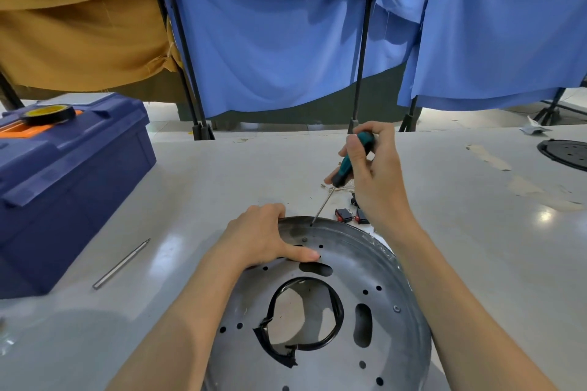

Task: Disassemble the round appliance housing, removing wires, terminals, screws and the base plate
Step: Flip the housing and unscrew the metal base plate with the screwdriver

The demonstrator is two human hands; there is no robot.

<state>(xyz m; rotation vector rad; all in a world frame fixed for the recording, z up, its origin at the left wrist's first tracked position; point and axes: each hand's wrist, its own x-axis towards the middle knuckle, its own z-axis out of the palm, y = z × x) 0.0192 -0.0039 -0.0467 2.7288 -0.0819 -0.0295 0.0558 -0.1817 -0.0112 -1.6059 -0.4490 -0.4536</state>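
The housing [374,267] runs off the bottom edge (black disc [568,154] off the right).

The housing [365,263] lies at the near middle of the counter [495,247], a toolbox [63,184] with a tape roll [49,114] on it to its left, a rod [122,263] between them, switches [344,215] just behind, a disc [565,154] far right.
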